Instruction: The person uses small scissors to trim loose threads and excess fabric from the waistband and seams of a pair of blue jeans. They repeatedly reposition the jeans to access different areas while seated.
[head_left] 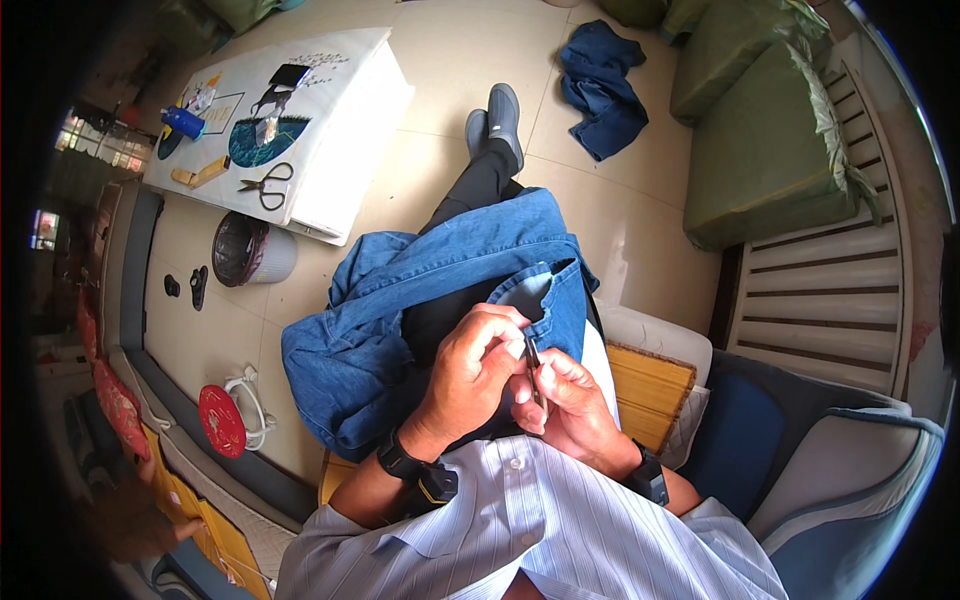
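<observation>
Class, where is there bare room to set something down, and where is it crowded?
The tiled floor is bare between the lap denim and the green-covered furniture. The white table has a bare strip between the large scissors and its right edge. Crowded: around the left hand, right hand and metal tool.

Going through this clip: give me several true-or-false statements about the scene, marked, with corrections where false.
1. The right hand holds a small metal tool. True.
2. The dark-handled scissors lie on the floor. False: the scissors lie on the white table.
3. A blue denim garment is draped over the person's lap. True.
4. A second denim garment hangs over the green-covered seat. False: it lies on the tiled floor.
5. The person wears a black wristband on the right wrist. True.
</observation>
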